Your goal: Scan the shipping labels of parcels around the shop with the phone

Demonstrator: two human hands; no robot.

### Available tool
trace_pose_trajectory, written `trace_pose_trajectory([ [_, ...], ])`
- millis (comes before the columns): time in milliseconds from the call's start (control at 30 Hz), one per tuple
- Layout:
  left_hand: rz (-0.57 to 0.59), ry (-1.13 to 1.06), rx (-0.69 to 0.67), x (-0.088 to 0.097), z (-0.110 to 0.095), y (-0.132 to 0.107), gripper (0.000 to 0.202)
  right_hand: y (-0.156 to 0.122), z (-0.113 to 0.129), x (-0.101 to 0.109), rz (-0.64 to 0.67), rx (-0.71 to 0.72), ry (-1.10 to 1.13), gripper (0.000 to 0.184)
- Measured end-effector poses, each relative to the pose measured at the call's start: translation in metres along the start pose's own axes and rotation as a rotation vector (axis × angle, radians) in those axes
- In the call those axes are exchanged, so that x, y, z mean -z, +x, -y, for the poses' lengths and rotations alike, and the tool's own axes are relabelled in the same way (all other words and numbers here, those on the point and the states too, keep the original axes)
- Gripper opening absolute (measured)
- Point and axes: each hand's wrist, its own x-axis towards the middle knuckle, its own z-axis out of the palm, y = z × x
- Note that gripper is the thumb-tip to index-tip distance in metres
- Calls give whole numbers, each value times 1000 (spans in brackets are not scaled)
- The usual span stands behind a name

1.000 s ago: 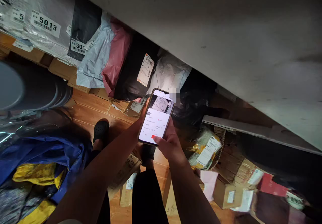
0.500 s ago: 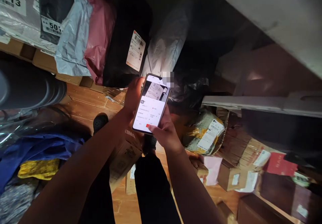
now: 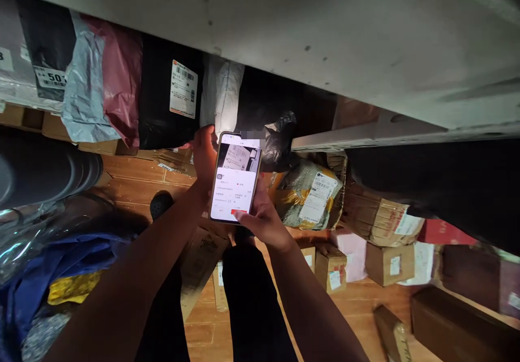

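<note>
A phone (image 3: 235,176) with a lit white screen and a red button at its lower edge is upright in front of me. My left hand (image 3: 204,153) wraps round its left side from behind. My right hand (image 3: 262,218) cups its lower right corner, thumb resting on the red button. Behind the phone, soft parcels lean on a low shelf: a black bag (image 3: 166,99) with a white label, a pink bag (image 3: 117,72) and a white bag (image 3: 221,94).
A grey shelf board (image 3: 284,31) runs overhead. A yellow-wrapped parcel (image 3: 309,194) and several cardboard boxes (image 3: 388,262) lie on the wooden floor to the right. Blue and yellow bags (image 3: 60,259) pile at the left. My dark-trousered legs stand below the phone.
The view has swung, so the shelf board now fills the top. The phone stays held in both hands, with the right thumb still at the red button.
</note>
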Motion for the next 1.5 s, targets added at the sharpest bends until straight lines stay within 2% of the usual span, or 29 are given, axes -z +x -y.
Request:
trace_pose_trajectory([
  [67, -103, 30, 29, 3, 4, 4, 28, -3, -1, 4, -13, 18, -19, 80],
  [200, -226, -133, 68, 12, 16, 13, 21, -8, -5, 7, -42, 27, 16, 85],
  [300, -323, -159, 95, 24, 23, 23, 13, -12, -7, 7, -65, 25, 45, 86],
  [433, -360, -87, 75, 42, 30, 35, 9, -15, -10, 7, -101, 28, 108, 85],
  [533, -349, 0, 100, 53, 32, 38, 16, -16, -12, 9, -121, 12, 150, 78],
  [667, -440, 283, 97, 65, 20, 31, 40, -13, -12, 7, -111, -22, 214, 74],
  [700, -403, 347, 48, 68, 14, 29, 42, -11, -11, 6, -105, -29, 232, 76],
  [733, -311, 399, -40, 71, 10, 29, 39, -8, -10, 4, -103, -32, 248, 79],
  [833, 147, 523, -388, 78, 3, 34, 30, 3, -11, 0, -135, -20, 289, 81],
  [867, 260, 572, -438, 80, 5, 39, 31, 7, -13, 0, -151, -18, 304, 78],
  [900, 328, 618, -433, 82, 8, 43, 33, 12, -15, 0, -167, -18, 318, 75],
  [1033, 401, 709, -250, 92, 24, 59, 45, 35, -25, 4, -202, 9, 338, 58],
  [1133, 445, 734, -276, 96, 30, 62, 49, 59, -22, 2, -180, 83, 342, 50],
  [1333, 418, 792, -323, 93, 31, 58, 50, 106, 3, -21, -109, 94, 301, 58],
  [1500, 409, 828, -352, 93, 31, 58, 46, 112, 7, -29, -83, 151, 340, 45],
])
